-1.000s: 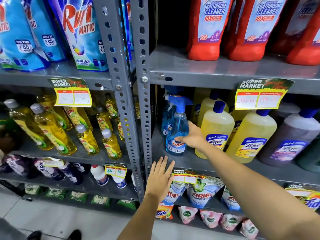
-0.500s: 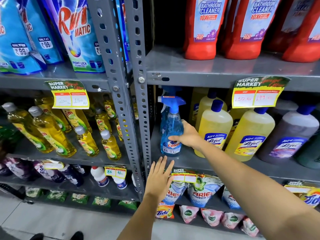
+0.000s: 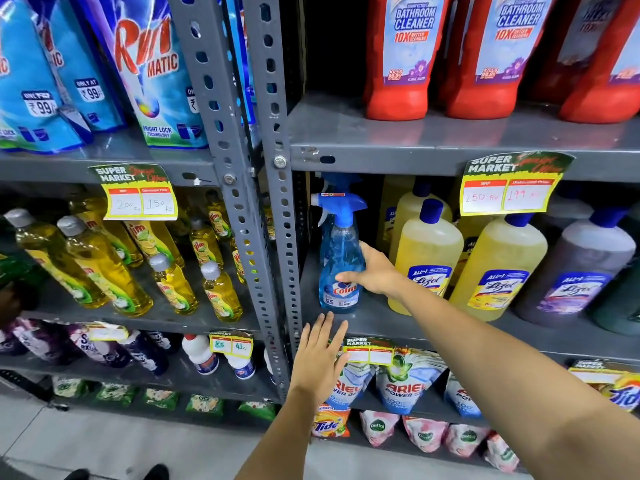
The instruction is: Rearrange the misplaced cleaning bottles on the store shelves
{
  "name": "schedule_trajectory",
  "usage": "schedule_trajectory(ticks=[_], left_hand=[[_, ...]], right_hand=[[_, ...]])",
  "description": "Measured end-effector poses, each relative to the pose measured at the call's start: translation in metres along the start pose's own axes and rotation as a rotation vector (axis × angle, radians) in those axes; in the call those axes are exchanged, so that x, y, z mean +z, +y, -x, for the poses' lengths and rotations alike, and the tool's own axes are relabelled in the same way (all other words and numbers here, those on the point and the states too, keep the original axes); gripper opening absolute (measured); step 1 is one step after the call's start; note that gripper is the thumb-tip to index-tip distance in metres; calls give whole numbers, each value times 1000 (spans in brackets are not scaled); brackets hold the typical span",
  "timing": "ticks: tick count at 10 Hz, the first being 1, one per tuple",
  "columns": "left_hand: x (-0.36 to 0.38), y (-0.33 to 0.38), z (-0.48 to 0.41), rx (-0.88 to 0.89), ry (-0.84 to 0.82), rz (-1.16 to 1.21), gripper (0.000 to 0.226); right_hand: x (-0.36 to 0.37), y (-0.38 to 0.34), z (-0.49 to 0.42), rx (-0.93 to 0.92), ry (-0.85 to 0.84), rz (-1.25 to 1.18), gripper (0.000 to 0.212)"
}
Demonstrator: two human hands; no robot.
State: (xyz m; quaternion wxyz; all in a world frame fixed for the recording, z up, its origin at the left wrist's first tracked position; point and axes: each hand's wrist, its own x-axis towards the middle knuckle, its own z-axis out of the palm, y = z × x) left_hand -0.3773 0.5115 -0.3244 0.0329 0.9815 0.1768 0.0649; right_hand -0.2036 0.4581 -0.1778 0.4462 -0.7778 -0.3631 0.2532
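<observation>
on the middle shelf [image 3: 388, 318], right hand [image 3: 375, 271] grips blue spray bottle [image 3: 341, 258]; left hand [image 3: 320, 358] spread.

The blue spray bottle [image 3: 341, 261] reads "Colin". Red bottles [image 3: 401, 57] on the top shelf read "BATHROOM CLEANER 10X". Yellow bottles [image 3: 427, 258] read "Lizol". A price tag [image 3: 512, 185] on the shelf edge reads "SUPER MARKET", 250, 199; the left tag [image 3: 136, 192] 200, 150. A blue pouch [image 3: 152, 71] reads "MATIC", lower pouches [image 3: 405, 386] "ARIEL"
</observation>
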Motion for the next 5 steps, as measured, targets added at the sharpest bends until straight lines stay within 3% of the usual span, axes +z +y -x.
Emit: schedule_trajectory(ticks=[4, 5], left_hand=[[-4, 2, 0, -8, -34, -28, 60], [-6, 6, -1, 4, -39, -27, 61]], right_hand=[[5, 1, 4, 16, 23, 50, 64], [7, -1, 7, 0, 9, 89, 86]])
